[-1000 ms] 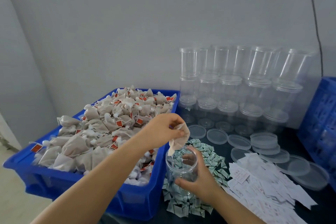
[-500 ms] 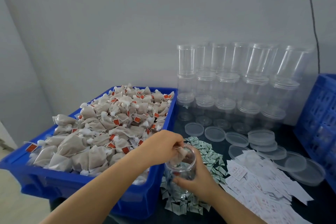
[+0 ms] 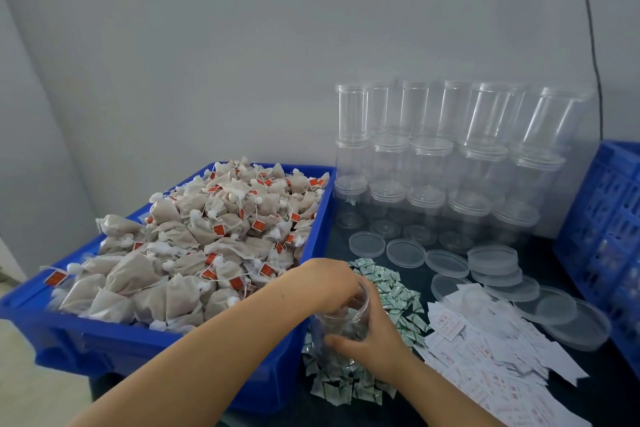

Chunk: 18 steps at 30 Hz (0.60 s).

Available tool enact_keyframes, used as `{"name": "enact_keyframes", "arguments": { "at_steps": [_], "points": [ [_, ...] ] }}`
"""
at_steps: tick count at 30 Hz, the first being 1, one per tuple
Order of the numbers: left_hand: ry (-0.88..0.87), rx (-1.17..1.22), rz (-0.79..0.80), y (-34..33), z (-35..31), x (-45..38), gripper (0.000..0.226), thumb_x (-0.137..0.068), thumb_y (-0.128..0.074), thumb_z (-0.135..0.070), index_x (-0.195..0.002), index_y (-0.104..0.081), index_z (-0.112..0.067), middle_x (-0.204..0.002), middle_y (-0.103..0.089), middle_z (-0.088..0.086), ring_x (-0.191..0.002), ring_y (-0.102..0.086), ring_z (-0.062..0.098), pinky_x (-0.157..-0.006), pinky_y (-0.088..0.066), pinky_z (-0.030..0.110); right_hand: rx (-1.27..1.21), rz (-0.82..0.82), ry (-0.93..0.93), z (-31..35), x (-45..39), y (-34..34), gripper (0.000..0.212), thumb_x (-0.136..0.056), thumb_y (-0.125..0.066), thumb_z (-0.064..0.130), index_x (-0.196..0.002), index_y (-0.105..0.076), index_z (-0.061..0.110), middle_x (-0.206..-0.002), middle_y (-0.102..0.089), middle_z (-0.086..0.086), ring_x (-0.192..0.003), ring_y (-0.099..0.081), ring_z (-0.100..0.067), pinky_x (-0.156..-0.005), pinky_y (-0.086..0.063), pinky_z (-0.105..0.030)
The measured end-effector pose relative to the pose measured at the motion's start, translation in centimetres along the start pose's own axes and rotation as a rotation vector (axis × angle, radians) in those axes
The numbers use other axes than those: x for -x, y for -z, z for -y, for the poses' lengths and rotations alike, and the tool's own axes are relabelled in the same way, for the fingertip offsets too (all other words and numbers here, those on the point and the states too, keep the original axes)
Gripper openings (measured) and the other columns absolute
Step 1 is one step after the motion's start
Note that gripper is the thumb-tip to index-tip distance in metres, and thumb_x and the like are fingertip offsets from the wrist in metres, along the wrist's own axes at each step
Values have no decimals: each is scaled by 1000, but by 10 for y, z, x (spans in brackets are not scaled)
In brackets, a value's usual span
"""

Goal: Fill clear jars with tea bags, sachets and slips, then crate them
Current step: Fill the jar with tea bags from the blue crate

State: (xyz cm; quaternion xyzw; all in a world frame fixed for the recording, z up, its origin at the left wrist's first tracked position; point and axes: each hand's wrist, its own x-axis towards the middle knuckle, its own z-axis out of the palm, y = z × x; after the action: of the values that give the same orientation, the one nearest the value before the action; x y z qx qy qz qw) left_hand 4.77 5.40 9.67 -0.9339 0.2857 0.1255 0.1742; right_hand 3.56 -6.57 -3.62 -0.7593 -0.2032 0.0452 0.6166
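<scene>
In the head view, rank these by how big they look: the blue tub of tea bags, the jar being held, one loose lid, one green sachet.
1. Blue tub, largest by far.
2. Held jar.
3. Loose lid, though it lies farther back, so this is less sure.
4. Green sachet, smallest.

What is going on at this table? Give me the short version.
A person is filling a clear jar. The right hand grips its side while the left hand reaches into its mouth, fingers inside. The jar stands on the green-and-white sachets, beside the blue bin of tea bags. Paper slips and loose lids lie to the right.
</scene>
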Motion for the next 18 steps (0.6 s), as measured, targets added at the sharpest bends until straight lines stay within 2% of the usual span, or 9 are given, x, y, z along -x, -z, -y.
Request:
{"name": "enact_keyframes", "arguments": {
  "at_steps": [5,8,11,13,16,18],
  "points": [
    [6,-11,49,0,-2,-6,22,-95,-51,-10,-113,-63,-9,-82,-55,2,-87,-56,24,-76,-47,33,-15,0,4,0,0,-1,93,-67,-88,31,-124,-28,73,-121,-57,33,-117,-57,6,-85,-49,-8],
    [-36,14,-12,0,0,-1,23,-93,-50,-10,-111,-64,-13,-73,-49,-3,-77,-51,20,-66,-42,32,-19,3,19,0,0,-2,92,-69,-87,25,-123,-31,72,-120,-59,31,-115,-60,4,-85,-50,-9],
    [-91,174,-182,-3,12,7,26,-93,-50,-15,-112,-66,-21,-99,-66,-4,-89,-58,16,-75,-49,32,-27,2,24,0,0,-2,92,-69,-88,25,-124,-32,72,-122,-63,23,-113,-65,-4,-86,-53,-16],
    [-65,261,-327,-6,25,13,22,-94,-50,-22,-110,-65,-20,-102,-67,-5,-89,-57,10,-79,-48,27,-30,-3,5,1,1,-3,94,-65,-90,32,-124,-30,73,-127,-59,16,-113,-63,0,-88,-54,-20],
    [75,336,-531,-15,53,17,20,-94,-50,-25,-110,-62,-21,-104,-64,-5,-90,-56,8,-83,-49,26,-20,-7,-16,3,3,-2,95,-59,-88,41,-123,-26,73,-133,-47,14,-113,-54,12,-89,-53,-18],
    [227,332,-626,-26,75,18,23,-94,-51,-24,-115,-60,-19,-114,-60,-3,-108,-55,14,-94,-47,31,-20,3,-14,4,4,-2,96,-58,-88,44,-125,-25,71,-134,-46,13,-113,-52,14,-89,-52,-16]
  ]
}}
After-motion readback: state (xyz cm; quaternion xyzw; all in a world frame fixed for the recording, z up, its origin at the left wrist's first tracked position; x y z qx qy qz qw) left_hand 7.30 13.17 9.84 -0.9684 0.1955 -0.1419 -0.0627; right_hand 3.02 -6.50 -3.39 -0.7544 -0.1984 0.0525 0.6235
